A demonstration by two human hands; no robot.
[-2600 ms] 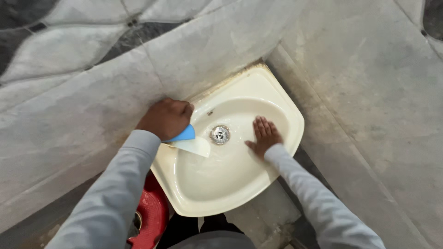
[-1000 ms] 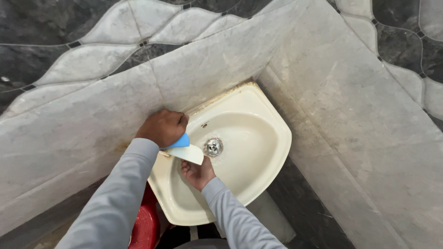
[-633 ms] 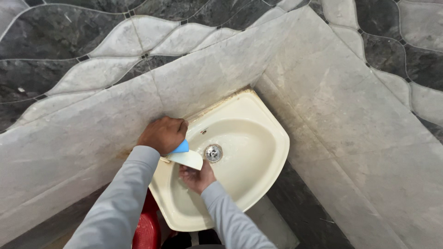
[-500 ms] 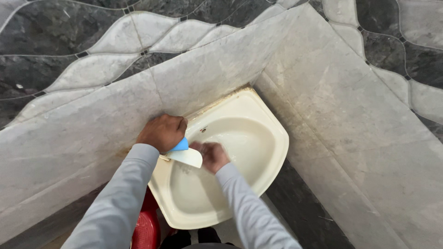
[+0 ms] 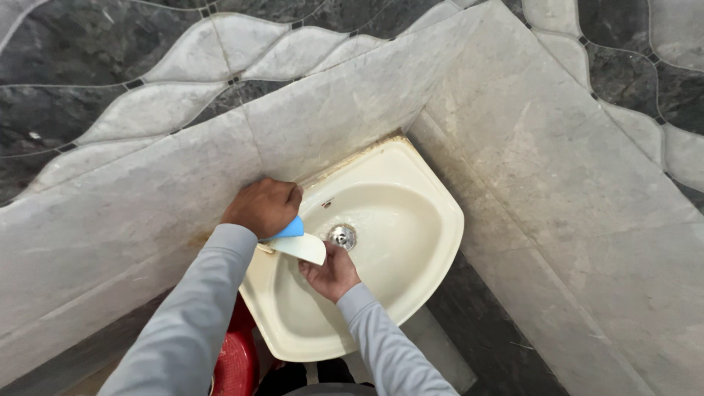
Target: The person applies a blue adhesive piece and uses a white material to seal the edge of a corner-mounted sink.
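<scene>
I see one package: a cream-white bottle with a blue cap (image 5: 297,242), tilted over the left rim of the corner sink (image 5: 440,242). I make out no labels, signs or screens.

I count one cream sink (image 5: 425,271) with one metal drain (image 5: 342,236) in it. My two hands are here, left hand (image 5: 262,207) and right hand (image 5: 331,271). One blue-and-white scoop (image 5: 297,242). One red bucket (image 5: 233,359) below.
</scene>
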